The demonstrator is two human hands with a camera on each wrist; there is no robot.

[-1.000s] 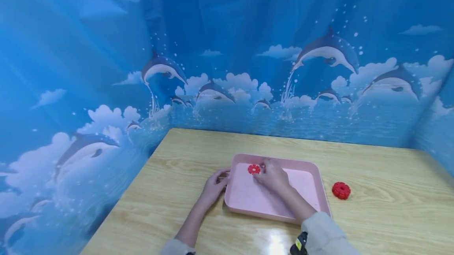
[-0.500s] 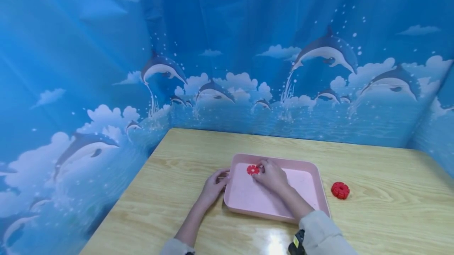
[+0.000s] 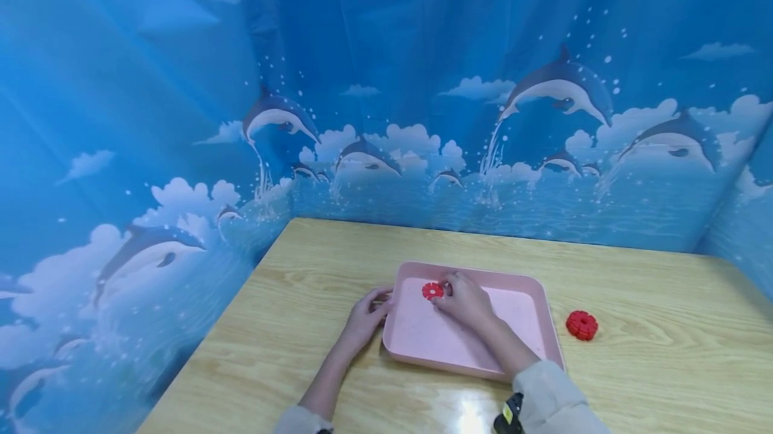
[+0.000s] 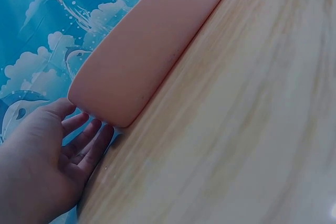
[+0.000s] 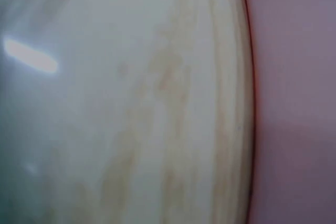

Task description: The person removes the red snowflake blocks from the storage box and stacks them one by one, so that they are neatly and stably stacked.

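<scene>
A shallow pink tray (image 3: 417,355) lies on the wooden table. Inside it, near the far left corner, is a red notched flower-shaped disc (image 3: 431,291). My right hand (image 3: 468,301) reaches over the tray and pinches the disc's right edge between thumb and fingers. Outside the tray's left wall, my left hand (image 3: 364,318) rests with its thumb and fingertips against the tray; the left wrist view shows these fingers (image 4: 90,139) loosely extended at the tray's corner. The right wrist view shows only the tray's outer wall (image 5: 294,103) and the tabletop, with the hand out of sight.
A thick red notched piece (image 3: 582,325), looking like a stack of similar discs, sits on the table right of the tray. The wooden tabletop (image 3: 326,253) ends at a blue dolphin-print curtain (image 3: 386,119) behind and on the left.
The red disc and my right fingertips have shifted very slightly toward me inside the tray. My left hand and the tray stay in place.
</scene>
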